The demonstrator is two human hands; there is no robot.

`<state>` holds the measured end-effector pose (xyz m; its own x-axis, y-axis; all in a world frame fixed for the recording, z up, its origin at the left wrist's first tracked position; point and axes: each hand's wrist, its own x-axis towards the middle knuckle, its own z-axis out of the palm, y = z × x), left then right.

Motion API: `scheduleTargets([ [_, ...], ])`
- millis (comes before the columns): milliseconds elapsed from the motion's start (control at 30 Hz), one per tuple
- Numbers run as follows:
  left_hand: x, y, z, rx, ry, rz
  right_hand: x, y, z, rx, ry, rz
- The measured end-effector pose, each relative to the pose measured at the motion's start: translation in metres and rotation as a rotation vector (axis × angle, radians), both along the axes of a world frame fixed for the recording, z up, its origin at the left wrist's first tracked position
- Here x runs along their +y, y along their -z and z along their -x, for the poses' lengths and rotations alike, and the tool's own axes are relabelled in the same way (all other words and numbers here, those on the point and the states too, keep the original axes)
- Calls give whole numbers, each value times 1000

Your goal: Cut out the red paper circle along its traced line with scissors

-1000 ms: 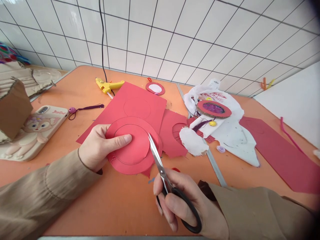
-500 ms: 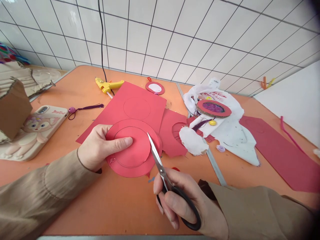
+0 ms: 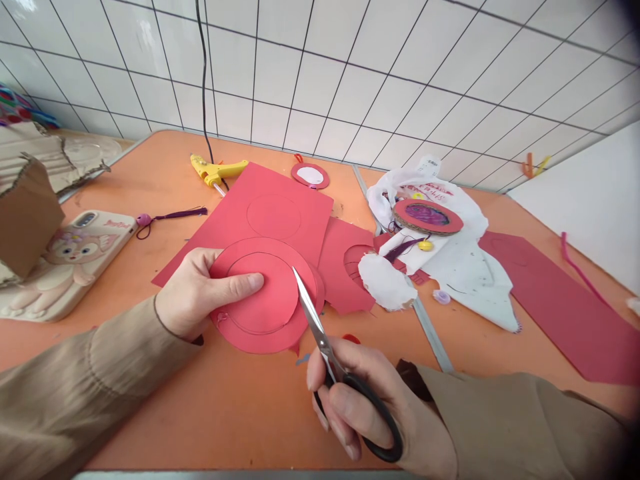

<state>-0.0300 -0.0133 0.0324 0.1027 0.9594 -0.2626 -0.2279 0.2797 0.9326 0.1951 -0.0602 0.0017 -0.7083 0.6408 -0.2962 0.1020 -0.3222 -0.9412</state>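
Observation:
My left hand (image 3: 200, 293) pinches the left side of a round red paper disc (image 3: 265, 283), thumb on top and fingers hidden beneath. A circle is drawn inside the disc's edge, and part of that line on the right is cut through. My right hand (image 3: 365, 393) grips black-handled scissors (image 3: 325, 353), fingers through the loops. Their silver blades point up and left, with the tips at the cut line on the right of the disc. Behind the disc lies a large red paper sheet (image 3: 230, 220) with a circle drawn on it.
A yellow glue gun (image 3: 215, 172) and a small round red-and-white piece (image 3: 310, 176) lie at the back. To the right are a white plastic bag (image 3: 460, 267), a cardboard-backed red oval (image 3: 429, 217) and red paper (image 3: 565, 300). A phone (image 3: 75, 260) and cardboard (image 3: 27, 220) stand left.
The disc and scissor tips have shifted very slightly left. Both hands keep their hold, and the surrounding things have not moved.

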Motion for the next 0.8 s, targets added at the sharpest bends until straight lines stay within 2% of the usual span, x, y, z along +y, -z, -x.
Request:
scheduleTargets([
  [300,2,3,1,-71,-12,26,1,-5,2,-58,-9,5],
  [533,1,-1,-1,-140,-46,21,-1,1,0,-10,4,2],
  [800,7,14,7,-170,18,-4,3,-11,3,-98,-28,69],
])
